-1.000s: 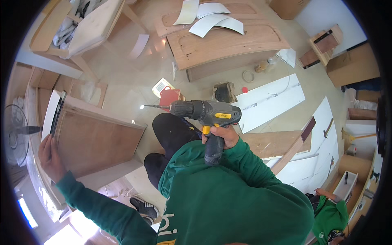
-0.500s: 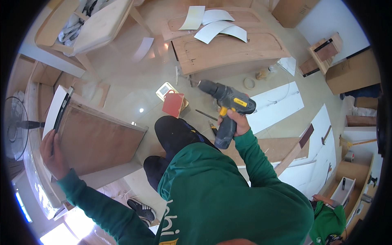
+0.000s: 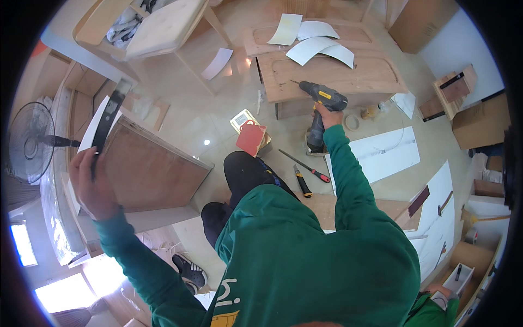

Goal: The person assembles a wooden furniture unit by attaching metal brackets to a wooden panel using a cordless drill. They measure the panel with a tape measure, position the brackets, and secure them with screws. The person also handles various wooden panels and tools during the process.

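Note:
In my left hand (image 3: 93, 182) is a black metal drawer slide (image 3: 106, 124), fingers closed round its near end. The slide stands tilted over the edge of a wooden drawer box (image 3: 155, 161) with a white curved front panel (image 3: 93, 122). My right hand (image 3: 329, 116) grips the handle of a grey and yellow cordless drill (image 3: 330, 98). Its bit points left, in front of a curved wooden panel piece (image 3: 332, 71), and its battery end is low, near the floor. On the floor closer to me lie a file with a red handle (image 3: 318, 174) and a utility knife (image 3: 302, 182).
A red square sheet (image 3: 251, 138) leans on a tin box (image 3: 244, 118). White curved sheets (image 3: 313, 49) lie on the wooden piece. A fan (image 3: 32, 141) stands at left, a chair (image 3: 163, 32) at far left. Another person in a green sleeve (image 3: 433, 310) is at lower right.
My left hand has raised the drawer slide off the drawer box's edge and tilted it. My right hand has carried the drill forward, away from my body, uncovering the file and knife.

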A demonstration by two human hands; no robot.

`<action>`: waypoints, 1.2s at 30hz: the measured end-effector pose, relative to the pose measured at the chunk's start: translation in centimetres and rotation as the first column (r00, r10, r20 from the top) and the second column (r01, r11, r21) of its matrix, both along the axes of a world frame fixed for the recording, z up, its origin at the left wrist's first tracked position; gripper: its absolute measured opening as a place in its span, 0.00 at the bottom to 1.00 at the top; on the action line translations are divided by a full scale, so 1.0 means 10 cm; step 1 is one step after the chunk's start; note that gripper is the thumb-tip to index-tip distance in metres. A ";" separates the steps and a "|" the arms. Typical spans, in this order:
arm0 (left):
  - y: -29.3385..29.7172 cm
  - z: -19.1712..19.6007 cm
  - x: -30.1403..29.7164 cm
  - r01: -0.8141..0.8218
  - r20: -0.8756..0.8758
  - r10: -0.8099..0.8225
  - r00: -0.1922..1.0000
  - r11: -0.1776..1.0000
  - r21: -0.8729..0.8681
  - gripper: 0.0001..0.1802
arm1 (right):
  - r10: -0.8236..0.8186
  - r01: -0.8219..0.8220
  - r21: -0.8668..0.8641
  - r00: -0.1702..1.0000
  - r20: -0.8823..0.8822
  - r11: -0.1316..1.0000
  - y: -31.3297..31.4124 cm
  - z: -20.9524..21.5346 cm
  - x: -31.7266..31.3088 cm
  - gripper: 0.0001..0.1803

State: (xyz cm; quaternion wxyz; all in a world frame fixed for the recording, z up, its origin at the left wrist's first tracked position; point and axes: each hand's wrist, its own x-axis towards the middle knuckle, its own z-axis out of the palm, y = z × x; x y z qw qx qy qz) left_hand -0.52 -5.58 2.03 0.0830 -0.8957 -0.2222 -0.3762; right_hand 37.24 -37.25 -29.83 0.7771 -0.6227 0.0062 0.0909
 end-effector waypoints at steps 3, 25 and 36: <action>-0.80 -0.22 0.60 0.159 0.015 -0.159 0.987 0.981 -0.107 0.14 | 0.027 -0.024 0.036 0.997 -0.070 0.999 -0.19 -0.05 0.02 0.12; -1.27 -3.18 3.90 0.336 0.272 0.218 0.937 -0.779 -0.529 0.25 | 0.040 0.022 0.188 0.947 -0.319 0.982 -0.13 0.60 -0.57 0.18; -1.07 -3.25 4.36 0.009 0.096 -0.240 0.966 -0.340 -0.940 0.18 | -0.070 0.095 0.065 0.949 -0.308 0.993 -0.15 0.42 -0.49 0.17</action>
